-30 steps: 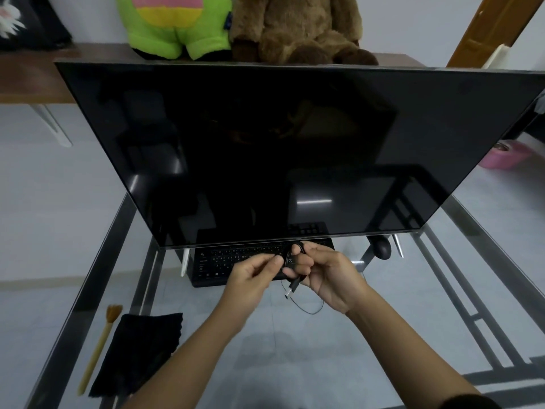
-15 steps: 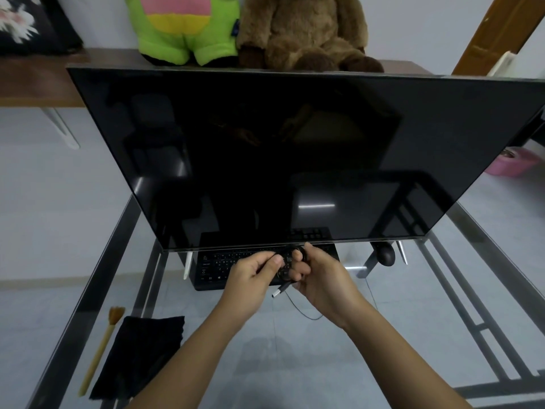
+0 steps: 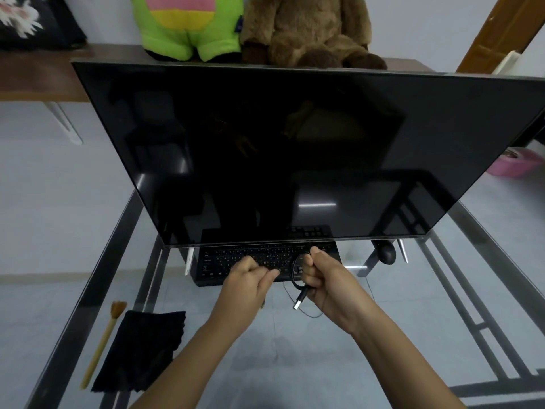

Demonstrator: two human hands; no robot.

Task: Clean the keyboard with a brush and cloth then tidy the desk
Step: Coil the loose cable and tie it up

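the right hand (image 3: 327,287) grips a looped cable (image 3: 295,278) just in front of the keyboard (image 3: 236,261). the left hand (image 3: 250,278) curls beside it, and i cannot tell whether it holds anything. brush (image 3: 100,343) and cloth (image 3: 144,349) lie well left of the keyboard. a sharp tug on the cable could drag the keyboard across the glass surface (image 3: 295,364).

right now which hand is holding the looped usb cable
The right hand, gripping the black cable with its plug dangling; the left hand is curled beside it.

Glass desk (image 3: 324,364) bears monitor (image 3: 280,149), keyboard (image 3: 224,261), mouse (image 3: 387,254), brush (image 3: 101,343) and black cloth (image 3: 141,349).
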